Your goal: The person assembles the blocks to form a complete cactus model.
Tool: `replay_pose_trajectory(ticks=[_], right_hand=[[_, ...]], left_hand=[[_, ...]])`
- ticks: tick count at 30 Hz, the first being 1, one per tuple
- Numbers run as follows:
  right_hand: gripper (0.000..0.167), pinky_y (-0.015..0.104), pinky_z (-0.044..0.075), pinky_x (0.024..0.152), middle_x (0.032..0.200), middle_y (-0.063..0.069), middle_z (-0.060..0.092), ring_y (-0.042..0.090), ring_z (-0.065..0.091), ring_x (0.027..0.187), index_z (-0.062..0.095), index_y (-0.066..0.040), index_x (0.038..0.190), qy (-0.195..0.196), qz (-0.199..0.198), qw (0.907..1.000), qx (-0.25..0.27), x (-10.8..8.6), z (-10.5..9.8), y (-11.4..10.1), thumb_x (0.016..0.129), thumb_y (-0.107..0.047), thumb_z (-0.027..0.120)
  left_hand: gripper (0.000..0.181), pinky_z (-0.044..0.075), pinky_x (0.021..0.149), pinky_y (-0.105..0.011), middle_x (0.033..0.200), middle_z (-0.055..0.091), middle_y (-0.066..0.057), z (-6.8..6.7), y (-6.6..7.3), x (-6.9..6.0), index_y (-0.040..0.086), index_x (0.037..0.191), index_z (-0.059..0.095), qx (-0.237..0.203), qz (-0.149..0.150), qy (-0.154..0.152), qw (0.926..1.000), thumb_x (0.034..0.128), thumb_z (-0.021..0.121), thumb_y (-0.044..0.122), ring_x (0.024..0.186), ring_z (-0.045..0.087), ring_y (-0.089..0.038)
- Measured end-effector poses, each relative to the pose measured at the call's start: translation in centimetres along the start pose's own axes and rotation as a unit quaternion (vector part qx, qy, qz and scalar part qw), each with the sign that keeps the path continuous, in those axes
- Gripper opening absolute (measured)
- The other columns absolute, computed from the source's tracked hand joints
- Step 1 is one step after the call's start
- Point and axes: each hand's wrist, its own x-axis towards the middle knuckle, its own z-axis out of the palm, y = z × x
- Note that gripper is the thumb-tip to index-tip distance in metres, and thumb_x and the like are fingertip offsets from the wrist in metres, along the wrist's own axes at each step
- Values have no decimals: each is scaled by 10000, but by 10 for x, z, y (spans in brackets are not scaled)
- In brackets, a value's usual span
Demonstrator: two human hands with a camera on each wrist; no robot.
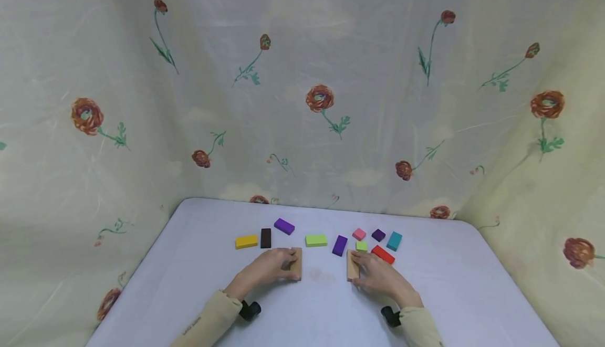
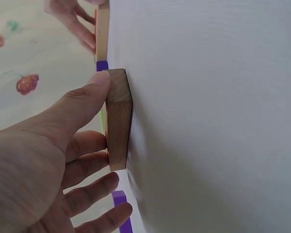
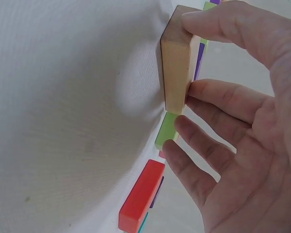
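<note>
My left hand [image 1: 268,267] holds a plain wooden block [image 1: 297,264] by its two ends, the thumb on the near end and fingertips toward the far one. Mirroring it, my right hand [image 1: 379,273] holds a second plain wooden block [image 1: 352,267] the same way. Both blocks lie on the table, lengthwise and apart from each other. In the left wrist view, the thumb touches a corner of the left wooden block [image 2: 119,116], and the outer fingers spread free. In the right wrist view, the right wooden block [image 3: 177,63] sits close to a small green block [image 3: 167,130].
Behind the hands on the white table [image 1: 321,305] lie yellow [image 1: 246,241], black [image 1: 266,238], purple [image 1: 284,225] and lime [image 1: 315,240] blocks. Further right are purple [image 1: 340,245], pink [image 1: 359,234], dark purple [image 1: 378,235], teal [image 1: 394,241] and red [image 1: 383,254] blocks. A flowered curtain [image 1: 293,137] surrounds the table.
</note>
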Motion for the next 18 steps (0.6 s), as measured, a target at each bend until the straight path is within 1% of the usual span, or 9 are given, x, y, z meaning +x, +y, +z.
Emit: replay_pose_trajectory(ticks=[4,7,14,18], right_hand=[[661,524,395,1059,1426,35,530,319,453,1334,562,-99,1357,6,41,10000,7,0,1,-1,779,-321,794],[664,526,397,1056,1424,33,532,318,455,1331,562,-102,1358,4,66,10000,16,0,1,-1,776,-319,797],[674,520,407,1048,1415,35,539,311,464,1322,559,-109,1360,-23,97,9999,-12,1,3,1,773,-336,799],[690,522,406,1049,1414,42,540,314,464,1323,548,-110,1371,29,85,10000,-22,0,3,1,769,-332,802]], left_hand=[[648,428,1058,-373,1398,556,-45,1,4,2,139,1317,599,26,-37,-6,10000,799,696,517,1287,521,-210],[640,440,1045,-363,1370,581,-36,1,7,4,133,1306,609,10,-4,39,10000,797,703,509,1264,539,-198],[646,439,1046,-363,1388,563,-54,6,17,6,133,1320,594,64,172,46,9998,810,689,518,1270,536,-210],[648,446,1037,-364,1381,569,-55,7,24,9,141,1314,600,258,331,44,9991,809,679,539,1260,542,-207]])
